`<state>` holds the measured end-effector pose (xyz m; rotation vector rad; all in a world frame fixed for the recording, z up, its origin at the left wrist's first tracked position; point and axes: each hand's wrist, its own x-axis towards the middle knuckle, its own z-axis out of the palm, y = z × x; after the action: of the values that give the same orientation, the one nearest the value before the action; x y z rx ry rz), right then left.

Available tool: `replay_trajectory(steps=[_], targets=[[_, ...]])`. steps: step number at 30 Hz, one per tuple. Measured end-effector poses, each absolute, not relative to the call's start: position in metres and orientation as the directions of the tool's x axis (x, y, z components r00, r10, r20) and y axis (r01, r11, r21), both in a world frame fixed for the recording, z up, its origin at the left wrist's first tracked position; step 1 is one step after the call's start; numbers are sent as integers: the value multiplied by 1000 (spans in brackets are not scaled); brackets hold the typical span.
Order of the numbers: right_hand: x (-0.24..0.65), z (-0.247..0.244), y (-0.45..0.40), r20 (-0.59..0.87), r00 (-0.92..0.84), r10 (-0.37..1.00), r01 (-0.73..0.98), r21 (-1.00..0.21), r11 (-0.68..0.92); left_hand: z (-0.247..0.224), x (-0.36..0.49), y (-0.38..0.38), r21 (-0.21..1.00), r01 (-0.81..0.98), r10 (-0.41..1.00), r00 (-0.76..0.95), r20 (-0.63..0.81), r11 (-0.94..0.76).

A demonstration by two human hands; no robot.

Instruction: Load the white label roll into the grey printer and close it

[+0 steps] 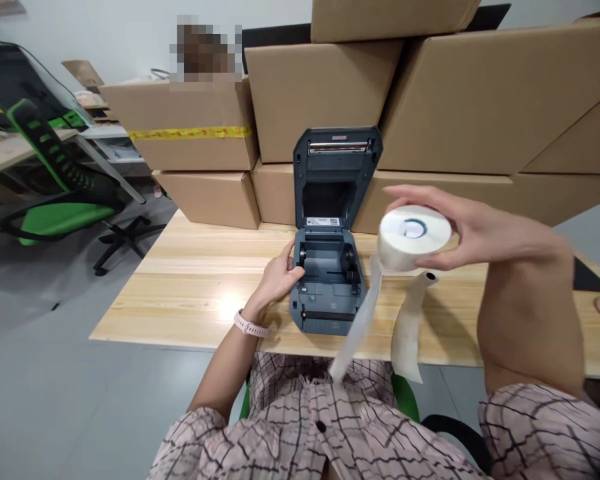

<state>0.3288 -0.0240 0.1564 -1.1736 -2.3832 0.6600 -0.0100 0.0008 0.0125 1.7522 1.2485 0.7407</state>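
Note:
A dark grey label printer (325,280) stands on the wooden table with its lid (336,167) raised. Its inner bay shows no roll between the holders. My left hand (279,275) rests against the printer's left side, thumb on the rim and fingers partly hidden. In my right hand (453,227) is a white label roll (414,240), gripped round its edge and held above the table to the right of the printer. A loose strip (363,323) of it hangs down toward my lap. Below, another strip of paper (409,330) with a small dark-cored end lies over the table's front edge.
Cardboard boxes (445,107) are stacked along the table's (180,280) back edge. A green and black office chair (65,200) stands on the floor at left. Behind the boxes a person's head (205,53) shows, blurred out. A dark flat object (590,275) lies at right.

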Motion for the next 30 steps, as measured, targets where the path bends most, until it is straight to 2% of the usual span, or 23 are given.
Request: replay_trajectory(steps=[2,5,10,13,15,18,20,22,24,26,28,30], targets=[[353,135,-21,139,-426,894,680,-603,418,13,-9,0,886,439,944,330,-2,-152],[374,89,-8,80,-248,965,656,-720,228,14,-9,-2,901,411,946,323,-2,-139],[380,32,8,-10,-129,992,585,-808,68,13,-8,-2,918,376,950,313,4,-128],[386,21,1,-26,-96,995,457,-889,21,12,-8,-1,920,371,951,310,5,-126],[397,18,-14,15,-39,999,330,-944,27,12,-8,-1,920,371,949,315,6,-129],[414,12,-49,20,39,999,186,-983,13,13,-8,-1,917,376,947,321,10,-137],[418,5,-72,-95,-34,995,150,-985,-89,13,-8,-1,913,382,945,326,15,-147],[413,-3,-89,-211,-104,972,207,-961,-186,12,-8,0,909,386,945,327,24,-156],[402,-7,-97,-249,-91,964,274,-937,-216,10,-8,1,910,385,945,325,25,-157],[386,0,-100,-205,-116,972,265,-949,-169,9,-8,1,913,381,946,324,19,-148],[366,20,-100,-108,-253,961,201,-978,-57,8,-8,1,916,378,947,321,10,-138],[338,48,-97,-5,-402,916,223,-970,92,7,-8,0,920,370,948,318,7,-131]])
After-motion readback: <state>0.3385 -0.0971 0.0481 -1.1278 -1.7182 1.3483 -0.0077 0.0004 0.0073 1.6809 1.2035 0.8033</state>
